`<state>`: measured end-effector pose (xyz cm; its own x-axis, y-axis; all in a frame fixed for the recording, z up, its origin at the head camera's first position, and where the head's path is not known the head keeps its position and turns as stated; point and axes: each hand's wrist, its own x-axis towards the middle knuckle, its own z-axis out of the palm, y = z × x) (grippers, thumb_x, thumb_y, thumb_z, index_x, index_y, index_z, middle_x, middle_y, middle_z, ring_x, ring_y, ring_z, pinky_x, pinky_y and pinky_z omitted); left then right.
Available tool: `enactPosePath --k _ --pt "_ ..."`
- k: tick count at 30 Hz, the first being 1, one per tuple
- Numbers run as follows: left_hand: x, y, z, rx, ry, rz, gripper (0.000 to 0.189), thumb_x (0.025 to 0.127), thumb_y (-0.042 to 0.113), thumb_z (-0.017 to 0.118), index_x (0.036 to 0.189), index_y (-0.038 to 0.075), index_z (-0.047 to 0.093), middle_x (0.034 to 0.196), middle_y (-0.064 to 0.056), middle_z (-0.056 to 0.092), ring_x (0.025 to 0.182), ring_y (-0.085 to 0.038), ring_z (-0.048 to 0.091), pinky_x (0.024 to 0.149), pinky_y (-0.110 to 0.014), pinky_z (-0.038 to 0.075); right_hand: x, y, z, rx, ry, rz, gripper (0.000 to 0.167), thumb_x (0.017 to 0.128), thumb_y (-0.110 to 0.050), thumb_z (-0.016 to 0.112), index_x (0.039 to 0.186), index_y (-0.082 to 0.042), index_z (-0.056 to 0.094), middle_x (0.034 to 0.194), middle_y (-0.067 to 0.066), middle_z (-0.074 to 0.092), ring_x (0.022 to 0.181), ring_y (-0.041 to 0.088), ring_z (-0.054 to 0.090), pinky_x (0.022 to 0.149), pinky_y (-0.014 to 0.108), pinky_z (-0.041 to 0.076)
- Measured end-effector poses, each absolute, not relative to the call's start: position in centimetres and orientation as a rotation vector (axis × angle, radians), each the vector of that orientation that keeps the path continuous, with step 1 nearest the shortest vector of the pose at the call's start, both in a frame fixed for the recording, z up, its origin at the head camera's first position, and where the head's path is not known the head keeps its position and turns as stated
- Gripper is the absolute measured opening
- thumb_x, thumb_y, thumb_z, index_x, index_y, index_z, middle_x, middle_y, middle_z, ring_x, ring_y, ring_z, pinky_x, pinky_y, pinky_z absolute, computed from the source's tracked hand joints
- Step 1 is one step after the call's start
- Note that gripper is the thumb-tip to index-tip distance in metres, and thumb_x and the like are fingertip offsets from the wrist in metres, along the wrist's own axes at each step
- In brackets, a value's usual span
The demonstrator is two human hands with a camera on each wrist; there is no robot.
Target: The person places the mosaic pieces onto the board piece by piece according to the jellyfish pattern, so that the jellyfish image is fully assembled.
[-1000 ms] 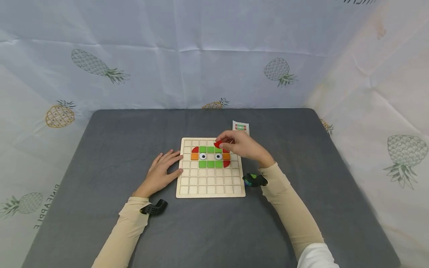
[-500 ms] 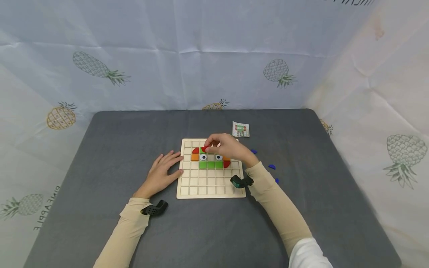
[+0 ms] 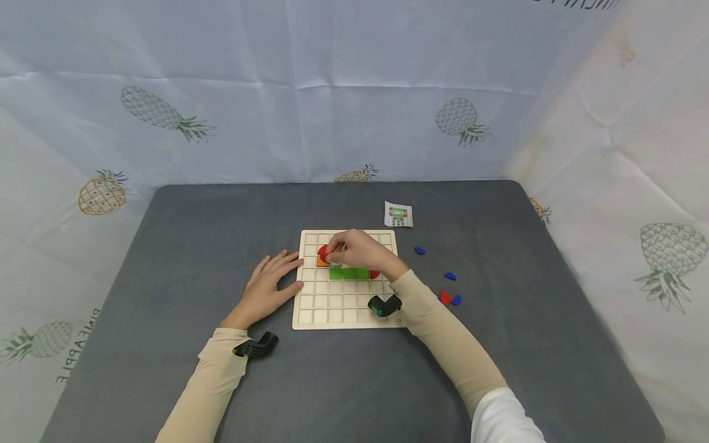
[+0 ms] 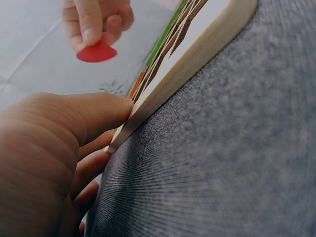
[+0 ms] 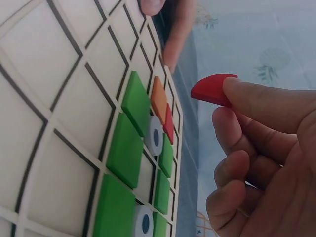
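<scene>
My right hand (image 3: 362, 251) pinches a red quarter-circle tile (image 5: 213, 90) between thumb and fingers. It holds the tile above the left part of the tile pattern, apart from the board in the right wrist view. Under it lies a pale wooden grid board (image 3: 332, 316). Green square tiles (image 3: 349, 273), an orange tile (image 5: 159, 101) and round eye tiles (image 5: 155, 137) sit in the grid. Spread out flat, my left hand (image 3: 263, 290) touches the board's left edge with thumb and fingertips. The right hand hides part of the pattern in the head view.
Right of the board lie several blue pieces (image 3: 450, 276) and a red piece (image 3: 445, 298), partly beside the right forearm. A small printed pattern card (image 3: 398, 215) lies behind the board on the grey table (image 3: 232, 215). A pineapple-print cloth (image 3: 310, 123) rises behind.
My right hand has moved left across the board with the red tile, and slightly nearer. The card and loose pieces on the right have come into view. My left hand stays in place.
</scene>
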<state>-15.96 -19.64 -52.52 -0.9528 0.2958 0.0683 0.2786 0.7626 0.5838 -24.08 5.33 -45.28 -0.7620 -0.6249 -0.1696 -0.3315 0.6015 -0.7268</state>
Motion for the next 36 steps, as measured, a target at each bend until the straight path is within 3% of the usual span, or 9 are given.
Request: enactPosePath --k 5,28,36 --pt "-16.0 -19.7 -52.6 0.488 2.935 0.967 0.057 0.098 0.033 0.066 0.150 0.015 0.052 0.162 -0.009 0.041 0.156 -0.032 0.025 0.129 -0.054 0.005 -24.2 4.8 -46.0 -0.756 2.417 -0.949 0.011 0.097 -0.024 0.070 0.095 -0.014 0.074 0.086 0.002 0.072 0.064 0.011 0.052 0.060 0.023 0.043" --pt "-16.1 -19.7 -52.6 0.485 2.922 0.959 0.056 0.098 0.034 0.066 0.150 0.017 0.052 0.162 -0.008 0.041 0.156 -0.030 0.025 0.130 -0.053 0.005 -24.0 3.4 -47.2 -0.793 2.520 -0.632 0.013 0.097 -0.027 0.070 0.092 -0.016 0.075 0.084 -0.004 0.069 0.073 0.011 0.057 0.067 0.023 0.046" --pt "-16.1 -19.7 -52.7 0.490 2.930 0.975 0.056 0.098 0.034 0.066 0.149 0.016 0.052 0.161 -0.008 0.042 0.155 -0.032 0.026 0.129 -0.054 0.006 -23.8 3.2 -46.8 -0.778 2.570 -0.534 0.016 0.096 -0.031 0.071 0.087 -0.018 0.073 0.081 -0.006 0.066 0.072 0.010 0.056 0.064 0.024 0.044"
